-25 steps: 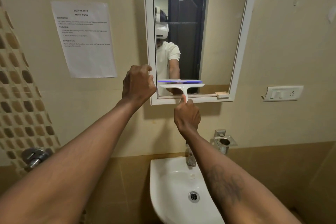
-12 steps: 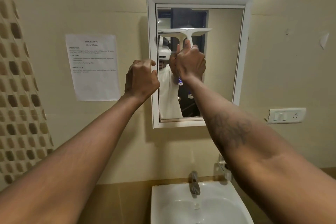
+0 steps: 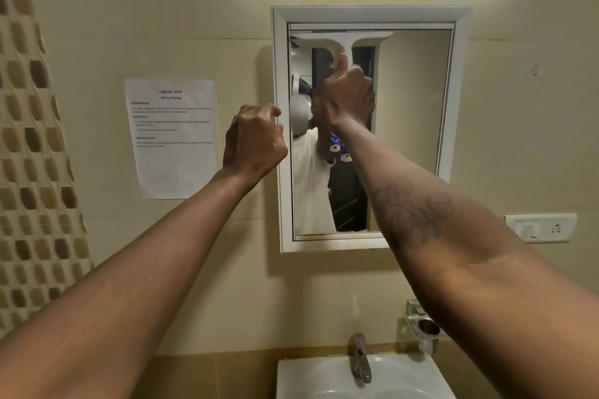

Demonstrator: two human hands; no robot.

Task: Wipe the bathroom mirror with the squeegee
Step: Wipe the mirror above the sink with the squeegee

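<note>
So, watching the feed from my end: the white plastic squeegee [image 3: 343, 39] was down at the bottom edge of the white-framed rectangular wall mirror [image 3: 415, 113] a second ago. Now it's at the very top of the glass, blade level just under the upper frame, covering the left half of the pane at upper centre of the frame. The right hand [image 3: 345, 95] has its fingers wrapped round the stubby handle, one digit pointing up along it. The left hand [image 3: 254, 142] is curled up right against the left edge of the mirror frame, same spot as before. I can't tell whether it's gripping the frame or just leaning on it. My read: one pass is done and it's reset for a fresh pull down. I'd guess the right half gets its turn after, though I can't make out any streaks. The white ceramic basin [image 3: 324, 376] sits at the bottom of the frame.
</note>
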